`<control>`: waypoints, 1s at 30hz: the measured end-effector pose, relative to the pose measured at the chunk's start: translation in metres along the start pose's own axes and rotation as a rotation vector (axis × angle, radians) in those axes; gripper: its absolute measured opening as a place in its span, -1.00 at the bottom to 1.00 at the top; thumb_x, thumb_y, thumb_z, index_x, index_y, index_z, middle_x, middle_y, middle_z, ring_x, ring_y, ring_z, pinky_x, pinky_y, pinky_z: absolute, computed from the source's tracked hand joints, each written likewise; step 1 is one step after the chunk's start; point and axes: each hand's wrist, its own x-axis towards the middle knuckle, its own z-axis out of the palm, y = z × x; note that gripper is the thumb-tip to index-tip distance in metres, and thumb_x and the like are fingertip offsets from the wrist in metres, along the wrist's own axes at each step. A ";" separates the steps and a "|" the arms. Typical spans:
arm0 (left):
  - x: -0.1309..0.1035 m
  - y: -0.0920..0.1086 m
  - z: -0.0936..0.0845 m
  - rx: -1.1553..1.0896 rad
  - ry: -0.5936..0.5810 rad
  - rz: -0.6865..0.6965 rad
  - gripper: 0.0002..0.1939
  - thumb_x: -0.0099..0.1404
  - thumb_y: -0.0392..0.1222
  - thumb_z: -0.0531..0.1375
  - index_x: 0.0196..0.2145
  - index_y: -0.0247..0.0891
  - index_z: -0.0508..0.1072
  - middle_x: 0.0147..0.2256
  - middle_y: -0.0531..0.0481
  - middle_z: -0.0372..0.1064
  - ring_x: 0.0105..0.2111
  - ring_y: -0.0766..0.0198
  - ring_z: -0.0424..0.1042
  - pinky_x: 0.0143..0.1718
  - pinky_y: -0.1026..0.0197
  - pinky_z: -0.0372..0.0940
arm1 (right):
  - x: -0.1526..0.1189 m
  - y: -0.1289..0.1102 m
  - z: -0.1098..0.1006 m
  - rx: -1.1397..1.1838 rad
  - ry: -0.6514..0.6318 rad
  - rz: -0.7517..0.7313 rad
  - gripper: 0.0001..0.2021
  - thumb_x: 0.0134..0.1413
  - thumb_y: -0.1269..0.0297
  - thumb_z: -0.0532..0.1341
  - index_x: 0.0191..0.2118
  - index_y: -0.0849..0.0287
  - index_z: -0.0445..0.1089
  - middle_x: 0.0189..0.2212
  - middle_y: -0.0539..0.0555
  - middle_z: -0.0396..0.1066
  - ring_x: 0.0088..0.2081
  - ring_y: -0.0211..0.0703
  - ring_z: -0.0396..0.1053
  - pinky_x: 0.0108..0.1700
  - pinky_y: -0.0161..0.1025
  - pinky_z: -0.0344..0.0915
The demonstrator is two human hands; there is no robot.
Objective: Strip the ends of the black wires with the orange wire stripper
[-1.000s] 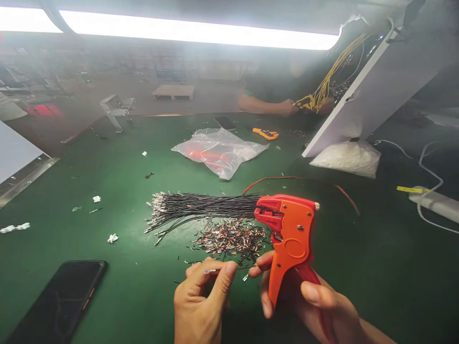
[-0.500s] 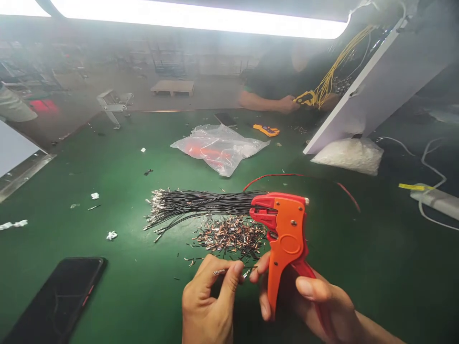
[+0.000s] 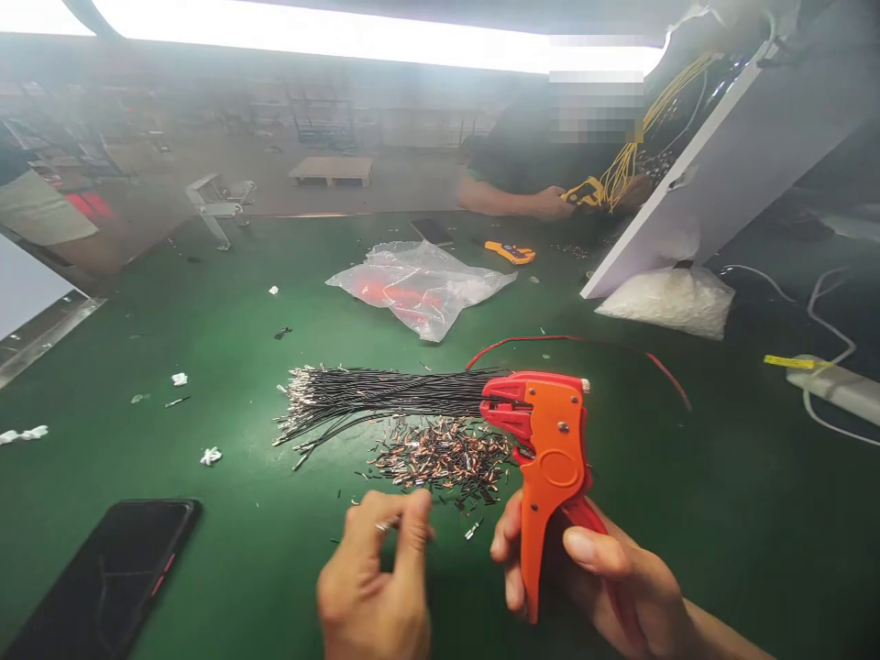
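Note:
My right hand (image 3: 611, 568) is wrapped around the handles of an orange and red wire stripper (image 3: 550, 472), which stands upright with its jaws to the left. My left hand (image 3: 378, 577) is closed in a pinch and slightly blurred; a small metal terminal (image 3: 386, 525) shows between its fingers, and any wire on it is mostly hidden. Beyond the hands lies a bundle of black wires (image 3: 391, 390) with metal terminals at the left ends; the stripper covers its right end. Between the bundle and my left hand is a heap of cut wire scraps (image 3: 446, 454). A loose terminal (image 3: 473, 529) rests between my hands.
A black phone (image 3: 103, 577) lies at the near left. Farther back are a clear plastic bag (image 3: 440, 275) with something red inside, a yellow tool (image 3: 510, 252) and a bag of white pieces (image 3: 670, 298). Across the table a person's hand (image 3: 556, 202) holds a yellow tool.
My left hand has moved left, away from the stripper, with the terminal still in its pinch. My right hand and the stripper have barely moved.

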 end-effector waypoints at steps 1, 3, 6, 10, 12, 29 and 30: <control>0.003 0.001 -0.003 0.026 0.056 -0.040 -0.78 0.22 -0.14 0.27 -0.58 -0.11 0.44 -0.58 0.15 0.30 -0.51 0.30 0.24 -0.32 0.27 0.09 | 0.000 -0.002 -0.001 -0.013 0.012 -0.018 -0.69 0.15 0.15 0.23 -0.09 0.23 0.51 -0.18 0.18 0.52 -0.30 -0.05 0.54 -0.27 -0.18 0.40; 0.006 0.002 -0.006 0.023 0.112 -0.042 -0.79 0.22 -0.13 0.27 -0.56 -0.10 0.46 -0.56 0.15 0.30 -0.50 0.30 0.24 -0.33 0.27 0.09 | 0.001 -0.006 -0.003 -0.052 0.032 -0.041 -0.68 0.16 0.14 0.19 -0.06 0.18 0.50 -0.09 0.18 0.51 -0.28 -0.03 0.53 -0.24 -0.14 0.38; 0.003 0.000 -0.005 -0.061 0.073 0.150 -0.92 0.21 -0.18 0.31 -0.43 -0.03 0.59 -0.56 0.15 0.33 -0.50 0.29 0.25 -0.35 0.24 0.11 | 0.003 -0.011 -0.002 -0.144 0.009 -0.054 -0.64 0.15 0.09 0.16 -0.01 0.13 0.46 -0.16 0.19 0.56 -0.14 0.08 0.48 -0.11 -0.04 0.32; -0.004 -0.008 -0.001 0.029 0.025 0.488 -0.79 0.22 -0.32 0.32 -0.21 -0.07 0.62 -0.55 0.14 0.40 -0.49 0.28 0.23 -0.33 0.19 0.11 | 0.004 -0.011 0.000 -0.152 -0.012 -0.037 -0.56 0.11 0.06 0.18 0.07 0.12 0.41 -0.25 0.20 0.59 -0.15 0.10 0.44 -0.07 0.01 0.24; -0.005 -0.014 0.000 0.099 -0.010 0.618 -0.77 0.27 -0.35 0.28 -0.14 -0.14 0.59 -0.54 0.14 0.43 -0.47 0.30 0.23 -0.31 0.17 0.10 | 0.003 -0.008 0.001 -0.131 -0.024 -0.038 -0.52 0.10 0.04 0.18 0.10 0.14 0.40 -0.23 0.19 0.58 -0.22 0.07 0.44 -0.07 0.02 0.23; -0.010 -0.027 0.012 0.069 -0.162 0.652 -0.79 0.27 -0.44 0.23 -0.22 -0.17 0.52 -0.49 0.10 0.45 -0.47 0.27 0.28 -0.37 0.15 0.11 | -0.004 -0.001 -0.006 -0.174 -0.025 -0.047 -0.55 0.11 0.02 0.21 0.02 0.21 0.44 -0.09 0.22 0.48 -0.30 0.01 0.47 -0.21 -0.05 0.34; -0.010 -0.028 0.012 0.073 -0.184 0.646 -0.80 0.27 -0.45 0.22 -0.24 -0.17 0.51 -0.50 0.10 0.44 -0.48 0.27 0.29 -0.39 0.16 0.12 | -0.004 -0.002 -0.005 -0.199 -0.015 -0.054 -0.56 0.11 0.03 0.21 0.02 0.20 0.44 -0.04 0.21 0.45 -0.30 0.00 0.47 -0.20 -0.05 0.33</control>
